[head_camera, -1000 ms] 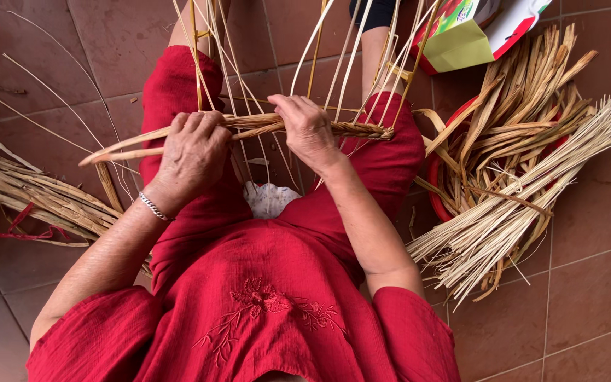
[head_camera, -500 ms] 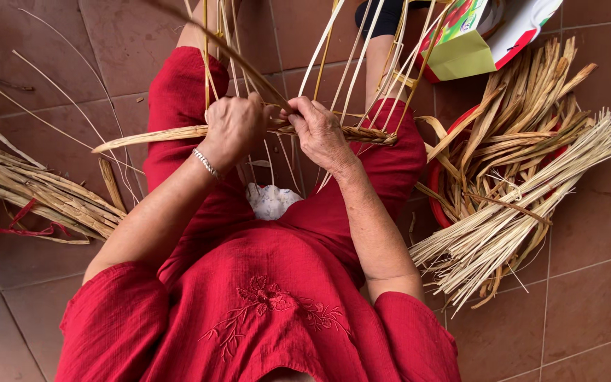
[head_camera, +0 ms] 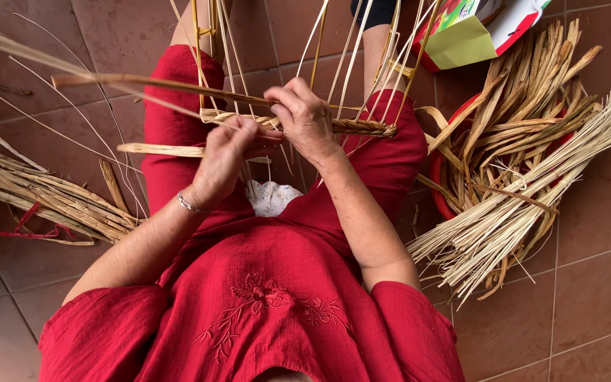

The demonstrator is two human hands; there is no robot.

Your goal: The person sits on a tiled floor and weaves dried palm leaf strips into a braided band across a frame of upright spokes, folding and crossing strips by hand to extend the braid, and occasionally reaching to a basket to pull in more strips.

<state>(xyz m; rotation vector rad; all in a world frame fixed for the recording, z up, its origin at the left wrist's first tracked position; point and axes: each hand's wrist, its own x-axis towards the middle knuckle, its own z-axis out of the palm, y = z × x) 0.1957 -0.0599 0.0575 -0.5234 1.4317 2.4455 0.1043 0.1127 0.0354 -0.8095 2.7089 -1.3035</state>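
I sit on a tiled floor in a red dress with a half-woven basket base (head_camera: pixel 362 127) resting across my knees, its thin upright stakes (head_camera: pixel 341 49) fanning up and away. My left hand (head_camera: pixel 224 159) pinches a flat dried reed strip (head_camera: pixel 160 149) just below the woven rim. My right hand (head_camera: pixel 304 117) grips the woven rim where a long reed strand (head_camera: pixel 143 83) runs off to the left. Both hands are close together, nearly touching.
A bundle of thin pale splints (head_camera: pixel 525 205) lies at my right over a red basin (head_camera: pixel 438 177) full of wider reed strips (head_camera: pixel 532 85). Another reed bundle (head_camera: pixel 37 187) with a red tie lies at my left. A green and white box (head_camera: pixel 475 28) sits beyond.
The view has shifted. My left hand slid down and right along the rim, drawing a reed strip with it. My right hand stays on the woven rim.
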